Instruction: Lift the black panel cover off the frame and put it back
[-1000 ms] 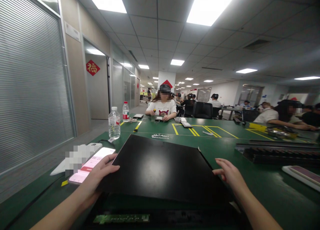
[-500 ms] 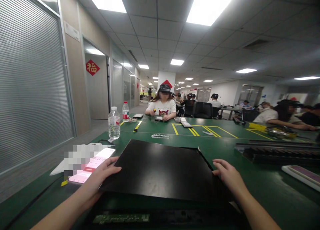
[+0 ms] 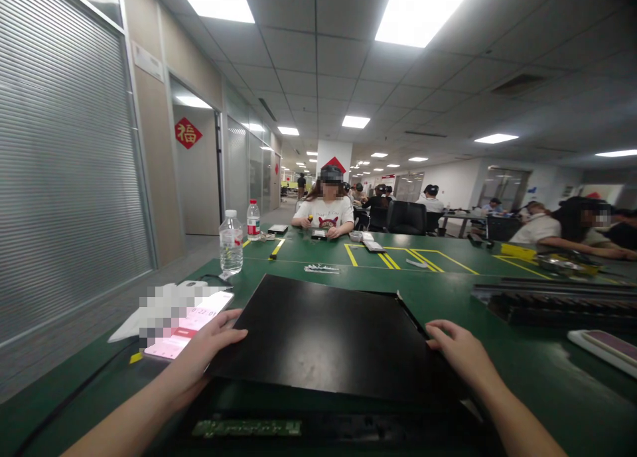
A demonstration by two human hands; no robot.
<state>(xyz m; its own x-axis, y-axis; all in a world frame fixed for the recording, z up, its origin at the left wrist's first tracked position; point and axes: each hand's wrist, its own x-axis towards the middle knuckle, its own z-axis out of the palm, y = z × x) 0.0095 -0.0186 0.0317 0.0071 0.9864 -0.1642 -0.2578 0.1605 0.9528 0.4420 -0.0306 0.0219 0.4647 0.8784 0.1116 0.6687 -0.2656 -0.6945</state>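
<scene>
A large flat black panel (image 3: 328, 337) lies at a slight tilt over the green table. Its left edge is held by my left hand (image 3: 212, 344), with the thumb on top and the other fingers partly hidden. My right hand (image 3: 455, 351) has its fingertips on the panel's right edge, thumb and forefinger close together. Below the panel's near edge is a dark frame (image 3: 378, 425) with a green circuit board (image 3: 249, 428) on its left part.
Left of the panel lie a lit phone (image 3: 189, 324) and a clear bottle (image 3: 231, 243). Dark slotted bars (image 3: 552, 302) and a white-edged device (image 3: 604, 351) lie to the right. Across the green table (image 3: 279, 268) sits a person (image 3: 326, 208) holding small parts.
The whole view has shifted slightly. Both hands keep their hold at the panel's sides, and the panel stays almost the same.
</scene>
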